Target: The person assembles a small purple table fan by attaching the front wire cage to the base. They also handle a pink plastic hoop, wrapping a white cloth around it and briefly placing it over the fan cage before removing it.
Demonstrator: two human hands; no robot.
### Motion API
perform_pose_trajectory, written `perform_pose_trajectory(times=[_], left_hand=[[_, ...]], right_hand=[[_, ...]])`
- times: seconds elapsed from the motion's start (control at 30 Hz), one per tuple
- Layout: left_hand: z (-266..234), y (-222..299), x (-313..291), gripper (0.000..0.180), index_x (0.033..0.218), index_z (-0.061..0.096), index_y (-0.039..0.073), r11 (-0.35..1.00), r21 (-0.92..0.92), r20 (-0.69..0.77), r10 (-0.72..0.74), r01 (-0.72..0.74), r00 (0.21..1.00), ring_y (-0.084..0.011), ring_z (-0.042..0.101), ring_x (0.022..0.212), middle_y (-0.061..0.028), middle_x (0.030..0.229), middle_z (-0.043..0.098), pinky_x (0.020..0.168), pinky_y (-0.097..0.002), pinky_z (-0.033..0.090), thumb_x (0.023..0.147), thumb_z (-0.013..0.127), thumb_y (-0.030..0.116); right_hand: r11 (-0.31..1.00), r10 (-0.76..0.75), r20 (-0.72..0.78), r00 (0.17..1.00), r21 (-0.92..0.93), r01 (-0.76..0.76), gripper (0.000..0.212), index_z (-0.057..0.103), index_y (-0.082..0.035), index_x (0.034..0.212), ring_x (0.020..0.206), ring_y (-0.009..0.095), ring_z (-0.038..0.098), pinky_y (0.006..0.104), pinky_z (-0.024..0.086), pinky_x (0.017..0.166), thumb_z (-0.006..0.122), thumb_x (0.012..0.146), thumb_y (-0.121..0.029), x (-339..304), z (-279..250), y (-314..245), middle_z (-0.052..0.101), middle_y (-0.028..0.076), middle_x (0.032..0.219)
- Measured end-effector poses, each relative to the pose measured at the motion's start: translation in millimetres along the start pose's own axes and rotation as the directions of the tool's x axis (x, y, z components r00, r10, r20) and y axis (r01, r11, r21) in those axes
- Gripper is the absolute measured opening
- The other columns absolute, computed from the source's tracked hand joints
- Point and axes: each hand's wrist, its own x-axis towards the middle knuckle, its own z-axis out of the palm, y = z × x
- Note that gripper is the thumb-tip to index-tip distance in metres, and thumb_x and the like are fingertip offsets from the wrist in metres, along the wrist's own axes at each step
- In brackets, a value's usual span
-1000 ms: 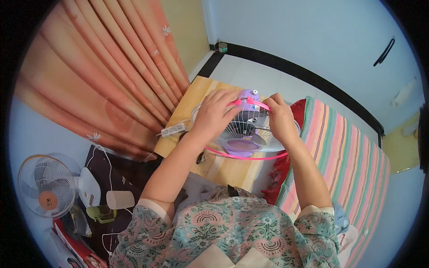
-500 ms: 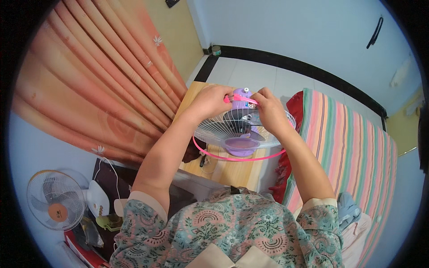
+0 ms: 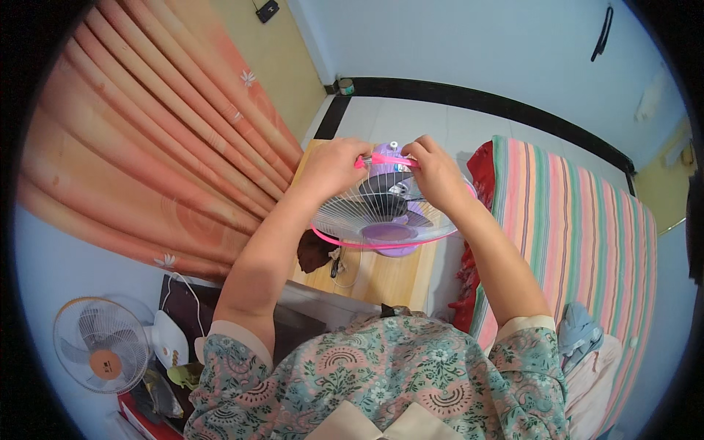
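A small fan stands in front of me, with a purple body and base, dark blades and a pale wire grille (image 3: 352,215). A thin pink ring (image 3: 345,244) runs along the grille's edge, with a broader pink piece at its top. My left hand (image 3: 339,167) is closed at the left end of that piece, where a short grey bit shows in a gap. To the right, my right hand (image 3: 434,172) pinches the ring with thumb and fingers. The purple base (image 3: 398,251) is mostly hidden behind the grille.
Beneath the fan is a light wooden table (image 3: 396,282) with a cable (image 3: 335,265) and a dark brown cloth (image 3: 315,251). A striped bed (image 3: 565,227) stands at right. Orange curtains (image 3: 169,154) hang at left; a second fan (image 3: 103,345) sits at lower left.
The pink ring's lower part has risen from hanging below the grille to lie close along its edge. Both hands stay at the top of the ring. The view has shifted slightly.
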Motion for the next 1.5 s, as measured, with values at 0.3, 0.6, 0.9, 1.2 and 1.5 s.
perform_pose_trajectory(times=[0.3,0.6,0.9,1.2,1.5], left_hand=[[9,-33,12,0.03,0.101,0.059,0.003,0.929,-0.356,0.184,-0.031,0.096,0.982,-0.023,0.059,0.075,-0.0119,0.081,0.061,0.069,-0.0337,0.046,0.076,0.064,0.018],[-3,-17,12,0.019,0.096,0.057,0.0,0.926,-0.312,0.29,-0.121,0.213,0.95,-0.0094,0.05,0.073,-0.0037,0.078,0.056,0.067,-0.0253,0.043,0.079,0.06,0.008],[13,-37,17,0.019,0.094,0.055,0.001,0.888,-0.441,0.245,-0.02,0.13,0.969,-0.0091,0.046,0.068,-0.002,0.073,0.052,0.063,-0.0249,0.04,0.079,0.061,0.011],[14,-27,19,0.014,0.09,0.054,0.001,0.853,-0.475,0.277,-0.088,0.216,0.957,-0.0072,0.045,0.071,0.001,0.076,0.049,0.064,-0.0213,0.039,0.077,0.058,0.0],[11,-15,11,0.011,0.09,0.052,0.002,0.792,-0.494,0.293,-0.235,0.358,0.927,-0.0025,0.043,0.072,0.0043,0.081,0.048,0.062,-0.0158,0.036,0.083,0.054,-0.006]], right_hand=[[0.998,0.069,0.049,0.996,0.0,-0.069,0.018,0.062,-0.005,0.096,0.096,0.032,0.055,0.0401,0.046,0.082,0.064,0.079,-0.008,6,-7,4,0.058,0.01,0.104],[0.937,0.309,-0.438,0.844,-0.012,-0.349,0.046,0.05,-0.007,0.124,0.114,0.034,0.047,0.0409,0.039,0.095,0.065,0.08,-0.009,-95,-20,51,0.051,0.015,0.12],[0.329,0.937,-0.025,0.349,0.4,-0.855,0.07,0.025,0.0,0.143,0.126,0.034,0.041,0.0372,0.035,0.103,0.06,0.082,-0.009,-289,143,109,0.038,0.02,0.14],[-0.105,0.925,0.353,0.14,0.593,-0.799,0.081,0.015,-0.001,0.146,0.13,0.032,0.038,0.0368,0.031,0.106,0.063,0.082,-0.013,-270,176,89,0.033,0.022,0.144],[-0.582,0.726,0.655,0.209,0.747,-0.322,0.054,0.038,-0.019,0.138,0.133,0.018,0.03,0.0435,0.025,0.104,0.051,0.09,-0.04,-249,172,121,0.039,0.001,0.141]])
